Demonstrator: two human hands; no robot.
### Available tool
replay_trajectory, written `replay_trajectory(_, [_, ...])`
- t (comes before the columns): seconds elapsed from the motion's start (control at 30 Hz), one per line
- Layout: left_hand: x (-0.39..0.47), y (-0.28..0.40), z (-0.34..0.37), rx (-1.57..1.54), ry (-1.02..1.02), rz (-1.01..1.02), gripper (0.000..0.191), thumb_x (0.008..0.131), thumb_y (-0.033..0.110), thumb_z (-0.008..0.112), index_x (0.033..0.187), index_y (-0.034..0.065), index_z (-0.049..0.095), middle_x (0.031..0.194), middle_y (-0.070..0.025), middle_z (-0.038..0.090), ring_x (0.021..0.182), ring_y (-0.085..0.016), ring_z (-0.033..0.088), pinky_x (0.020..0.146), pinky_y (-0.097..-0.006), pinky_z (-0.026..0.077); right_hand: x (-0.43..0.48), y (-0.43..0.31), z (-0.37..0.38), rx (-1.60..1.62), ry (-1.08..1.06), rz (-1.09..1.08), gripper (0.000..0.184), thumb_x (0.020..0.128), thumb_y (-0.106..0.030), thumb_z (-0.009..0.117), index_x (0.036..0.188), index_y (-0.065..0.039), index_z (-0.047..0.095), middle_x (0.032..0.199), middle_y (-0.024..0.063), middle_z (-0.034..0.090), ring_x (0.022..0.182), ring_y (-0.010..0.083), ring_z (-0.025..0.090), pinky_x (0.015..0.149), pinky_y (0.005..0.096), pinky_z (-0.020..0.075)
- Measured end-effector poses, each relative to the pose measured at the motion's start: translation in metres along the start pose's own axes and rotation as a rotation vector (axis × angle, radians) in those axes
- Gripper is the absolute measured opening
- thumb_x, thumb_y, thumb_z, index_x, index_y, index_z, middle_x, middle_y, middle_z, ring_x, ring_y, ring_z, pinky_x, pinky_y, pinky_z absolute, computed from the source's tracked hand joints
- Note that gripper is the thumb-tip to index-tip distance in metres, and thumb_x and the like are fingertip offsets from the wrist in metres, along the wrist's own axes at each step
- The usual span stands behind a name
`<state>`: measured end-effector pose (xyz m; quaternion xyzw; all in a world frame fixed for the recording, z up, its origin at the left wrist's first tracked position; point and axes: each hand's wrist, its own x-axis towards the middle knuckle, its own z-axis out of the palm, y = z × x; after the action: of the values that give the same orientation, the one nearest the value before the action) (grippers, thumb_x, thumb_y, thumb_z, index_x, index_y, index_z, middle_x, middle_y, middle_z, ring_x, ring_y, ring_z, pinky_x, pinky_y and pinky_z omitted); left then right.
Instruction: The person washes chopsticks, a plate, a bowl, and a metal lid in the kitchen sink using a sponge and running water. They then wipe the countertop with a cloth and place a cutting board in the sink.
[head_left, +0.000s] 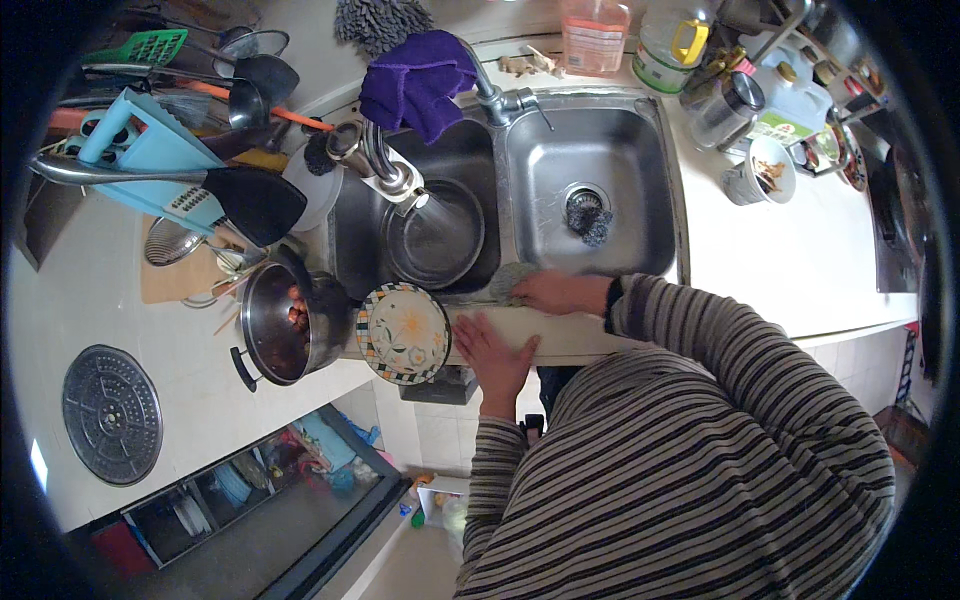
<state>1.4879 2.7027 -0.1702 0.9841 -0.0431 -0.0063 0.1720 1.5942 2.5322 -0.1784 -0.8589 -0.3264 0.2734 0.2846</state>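
My right hand (559, 292) is on a grey-green cloth or pad (514, 280) at the front rim of the double steel sink (504, 202). Its fingers cover the near part of the pad. My left hand (491, 352) lies palm down at the counter's front edge, fingers apart and slightly blurred. Just left of those fingertips is a patterned plate (405, 330) with a checkered rim, tilted in this view. Water runs from the faucet head (411, 196) into a round dark pan (435, 236) in the left basin. A steel-wool scourer (592, 223) sits at the right basin's drain.
A steel pot (281, 330) with reddish round pieces stands left of the plate. Beyond it lies a perforated steamer disc (112, 415). Utensils crowd a blue holder (150, 161). A purple cloth (420, 82) hangs over the faucet. Bottles and a paper cup (757, 174) stand right.
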Motion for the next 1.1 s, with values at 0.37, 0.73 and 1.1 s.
replay_trajectory(0.37, [0.066, 0.082, 0.028, -0.224, -0.370, 0.339, 0.096, 0.075, 0.058, 0.054, 0.135, -0.0047, 0.014, 0.141, -0.0274, 0.011, 0.131, -0.042, 0.008, 0.104, -0.0519, 0.009, -0.195, 0.064, -0.030, -0.114, 0.041, 0.581, 0.027, 0.079, -0.018, 0.048, 0.103, -0.014, 0.059, 0.096, 0.0124, 0.060, 0.088, 0.0324, 0.057, 0.077, 0.0419, 0.0451])
replay_trajectory(0.73, [0.158, 0.055, 0.032, -2.097, -0.476, -0.594, 0.052, 0.079, 0.058, 0.046, 0.085, 0.0073, 0.057, 0.078, -0.0069, 0.063, 0.075, -0.023, 0.059, 0.064, -0.0349, 0.048, -0.033, -0.011, -0.058, 0.401, 0.454, 0.136, 0.039, 0.090, -0.018, 0.047, 0.126, -0.005, 0.042, 0.112, 0.0110, 0.055, 0.102, 0.0194, 0.053, 0.091, 0.0312, 0.0403])
replay_trajectory(1.1, [0.273, -0.073, 0.058, -2.823, 0.180, -0.621, 0.033, 0.085, 0.027, 0.044, 0.109, 0.0047, 0.052, 0.107, -0.0076, 0.056, 0.095, -0.021, 0.055, 0.079, -0.0323, 0.050, 0.015, -0.083, -0.178, 0.185, 0.729, -0.191, 0.027, 0.082, -0.010, 0.052, 0.109, -0.009, 0.056, 0.099, 0.0150, 0.056, 0.089, 0.0291, 0.057, 0.078, 0.0340, 0.0470])
